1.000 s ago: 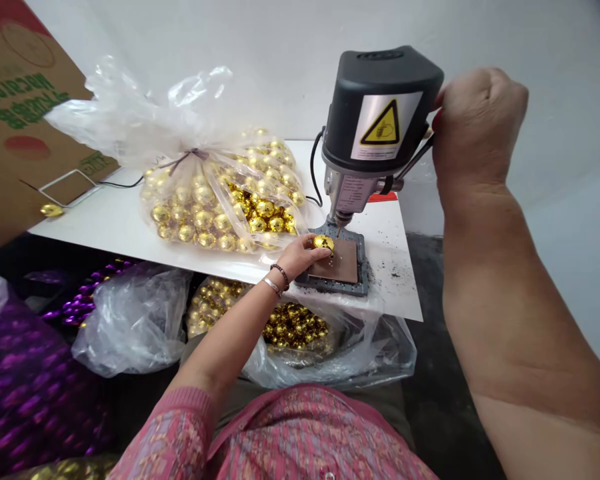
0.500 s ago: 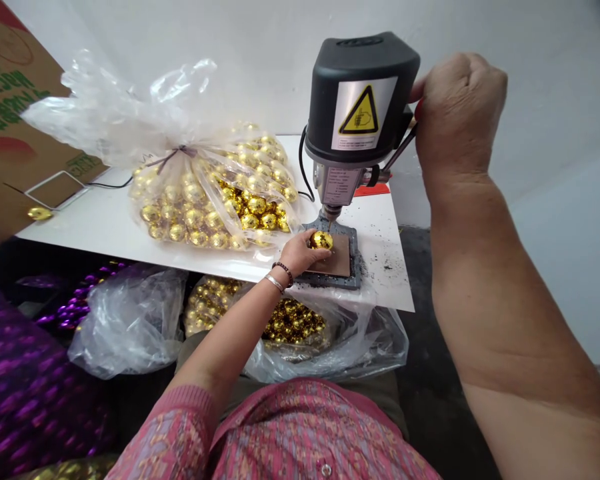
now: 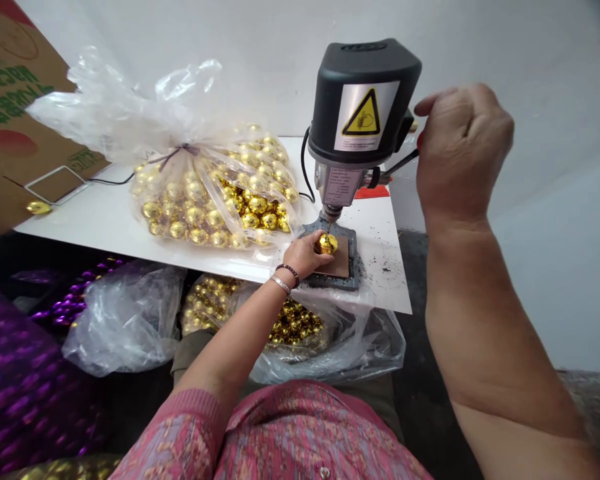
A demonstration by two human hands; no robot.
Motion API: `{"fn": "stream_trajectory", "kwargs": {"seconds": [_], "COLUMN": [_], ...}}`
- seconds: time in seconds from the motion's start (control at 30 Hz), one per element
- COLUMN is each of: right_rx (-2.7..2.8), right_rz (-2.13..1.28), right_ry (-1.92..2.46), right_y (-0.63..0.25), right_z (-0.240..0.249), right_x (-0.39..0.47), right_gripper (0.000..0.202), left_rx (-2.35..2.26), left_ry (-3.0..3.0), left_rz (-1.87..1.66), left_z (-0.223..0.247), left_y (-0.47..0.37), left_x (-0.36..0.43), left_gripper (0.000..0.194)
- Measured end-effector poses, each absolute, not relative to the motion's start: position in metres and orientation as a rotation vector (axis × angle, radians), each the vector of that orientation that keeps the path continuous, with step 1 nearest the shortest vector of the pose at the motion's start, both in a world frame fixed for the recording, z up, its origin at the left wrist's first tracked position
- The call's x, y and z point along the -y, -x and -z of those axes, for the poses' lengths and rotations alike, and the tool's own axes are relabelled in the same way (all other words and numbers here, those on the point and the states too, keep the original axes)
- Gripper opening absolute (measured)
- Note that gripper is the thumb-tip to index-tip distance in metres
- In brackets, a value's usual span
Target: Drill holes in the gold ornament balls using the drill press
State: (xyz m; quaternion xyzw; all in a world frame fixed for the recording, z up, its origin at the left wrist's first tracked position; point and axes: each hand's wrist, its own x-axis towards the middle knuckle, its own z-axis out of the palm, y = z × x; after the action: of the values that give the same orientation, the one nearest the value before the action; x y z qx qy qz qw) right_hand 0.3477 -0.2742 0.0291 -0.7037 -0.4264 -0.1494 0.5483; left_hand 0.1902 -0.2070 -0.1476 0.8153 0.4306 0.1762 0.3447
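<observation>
My left hand (image 3: 303,255) pinches a shiny gold ball (image 3: 326,243) on the brown pad of a small bench drill's base (image 3: 341,265). The drill bit comes down onto the top of the ball. The drill's black head (image 3: 364,100) carries a yellow warning label. Beside the head on the right, my right hand (image 3: 463,150) is closed around the drill's feed lever (image 3: 400,163), whose thin black rod shows below my fist.
A tied clear bag of gold balls (image 3: 215,197) lies on the white board (image 3: 115,217) left of the drill. A second bag of gold balls (image 3: 285,327) and other plastic bags (image 3: 125,317) sit below. A cardboard box (image 3: 15,113) and purple beads (image 3: 15,387) are at left.
My right hand has dropped lower with the lever and the bit has come down onto the ball. My left hand has kept the ball on the pad.
</observation>
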Motion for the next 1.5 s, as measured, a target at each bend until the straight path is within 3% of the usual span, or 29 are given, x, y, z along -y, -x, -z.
{"fn": "stream_trajectory", "kwargs": {"seconds": [0.37,1.5], "right_rx": [1.064,1.131], "right_rz": [0.646,0.799], "right_ry": [1.512,1.455], "right_y": [-0.333,-0.34], "right_z": [0.025,0.091], "right_x": [0.303,0.303], "right_gripper": [0.038,0.033], "left_rx": [-1.131,-1.072], "left_ry": [-2.094,-2.144], "left_rz": [-0.499,-0.541], "left_z": [0.147,0.151], "left_y": [-0.19,-0.187], "left_x": [0.21,0.212], "left_gripper": [0.066,0.061]}}
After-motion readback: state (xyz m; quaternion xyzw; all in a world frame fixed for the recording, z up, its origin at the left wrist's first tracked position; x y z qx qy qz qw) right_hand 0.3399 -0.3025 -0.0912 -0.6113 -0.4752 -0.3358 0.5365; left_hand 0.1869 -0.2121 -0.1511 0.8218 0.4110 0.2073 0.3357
